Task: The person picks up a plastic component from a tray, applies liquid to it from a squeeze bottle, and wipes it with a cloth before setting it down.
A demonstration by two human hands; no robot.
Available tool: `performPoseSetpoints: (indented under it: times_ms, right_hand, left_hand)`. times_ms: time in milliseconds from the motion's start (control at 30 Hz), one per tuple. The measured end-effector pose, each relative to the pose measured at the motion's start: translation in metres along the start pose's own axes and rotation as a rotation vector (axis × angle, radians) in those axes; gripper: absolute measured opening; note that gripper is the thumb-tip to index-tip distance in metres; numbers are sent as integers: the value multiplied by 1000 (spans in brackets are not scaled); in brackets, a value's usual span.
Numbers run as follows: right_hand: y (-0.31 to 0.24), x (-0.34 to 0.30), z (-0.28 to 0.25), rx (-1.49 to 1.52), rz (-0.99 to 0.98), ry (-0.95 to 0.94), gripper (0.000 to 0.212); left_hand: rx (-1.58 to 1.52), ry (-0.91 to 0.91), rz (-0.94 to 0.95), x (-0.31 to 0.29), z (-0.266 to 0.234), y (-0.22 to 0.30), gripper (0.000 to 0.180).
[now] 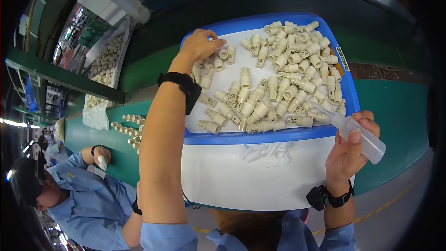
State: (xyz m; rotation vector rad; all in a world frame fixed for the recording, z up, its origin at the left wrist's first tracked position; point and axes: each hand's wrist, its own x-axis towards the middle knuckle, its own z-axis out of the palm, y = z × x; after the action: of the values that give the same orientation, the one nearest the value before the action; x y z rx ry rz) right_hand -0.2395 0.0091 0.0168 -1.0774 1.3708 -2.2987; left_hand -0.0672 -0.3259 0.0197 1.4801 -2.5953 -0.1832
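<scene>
My left hand (200, 46) reaches over the far left corner of a blue tray (269, 137). Its visible fingers are bent and apart, with nothing seen between them; cream plastic connector pieces (218, 62) lie just beneath and beside it. In my right hand (346, 158), at the tray's near right corner, is a translucent squeeze bottle (364, 142). The bottle tilts, its thin nozzle pointing up and left over the tray's rim towards the pile of connector pieces (292, 56). More pieces lie loosely on the tray's white lining, thickest at the right.
Left of the tray, several cream pieces stand in rows (132, 128) on the green table (385, 102). A co-worker (88, 200) in a blue shirt sits at the left, a hand on the table. A white sheet (223, 172) and clear plastic (269, 153) lie before the tray.
</scene>
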Motion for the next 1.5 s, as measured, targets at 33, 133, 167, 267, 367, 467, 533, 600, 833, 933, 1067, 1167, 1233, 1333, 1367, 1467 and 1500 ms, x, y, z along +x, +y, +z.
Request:
performPoseSetpoints:
  times_ms: [33, 133, 167, 267, 367, 467, 533, 600, 833, 933, 1067, 1167, 1233, 1333, 1367, 1467, 1500]
  right_hand:
    - [0, 0, 1, -13, -12, -4, 28]
    - [0, 1, 4, -43, -39, -10, 28]
    - [1, 1, 5, -40, -46, 0, 28]
    - [2, 2, 7, -33, -55, 19, 29]
    - [1, 1, 7, -12, -59, -34, 24]
    - [-2, 1, 8, -9, -53, -39, 24]
    - [-3, 0, 8, -9, -53, -42, 24]
    - [-3, 0, 10, -7, -61, -71, 24]
    - [-5, -3, 9, -8, -76, -71, 24]
    - [-10, -3, 10, -7, -94, -58, 24]
    - [-7, -2, 11, -19, -90, -41, 24]
    - [-5, -1, 10, 14, -55, -31, 26]
    - [-4, -1, 10, -8, -69, -38, 24]
    - [-3, 1, 7, -32, -92, -56, 22]
    - [-1, 2, 6, -47, -118, -60, 22]
    - [2, 3, 3, -78, -163, -65, 22]
    - [2, 1, 6, -52, -144, -59, 23]
  left_hand:
    - [-51, -53, -20, -1, -3, 1, 50]
    - [-154, -160, -55, -5, -7, 5, 42]
    - [-171, -181, -72, -7, -8, 7, 42]
    - [-204, -224, -109, -16, -9, 9, 41]
    - [-161, -249, -31, -36, -18, 17, 34]
    - [-264, -395, -43, -62, -22, 18, 34]
    - [-317, -465, -47, -81, -25, 23, 35]
    - [-272, -442, 1, -103, -28, 33, 35]
    - [-309, -338, 81, -121, -38, 39, 42]
    - [-465, -202, -16, -94, -32, 31, 46]
    - [-193, 186, 6, -49, 4, 38, 46]
    - [-170, 87, -58, -36, 14, 49, 46]
    - [-164, -174, -5, -36, 6, 60, 44]
    - [-163, -344, 91, -45, -6, 69, 44]
    - [-167, -376, 161, -50, -9, 70, 44]
    - [-231, -417, 253, -69, -15, 62, 44]
    - [-290, -419, 269, -76, -17, 56, 44]
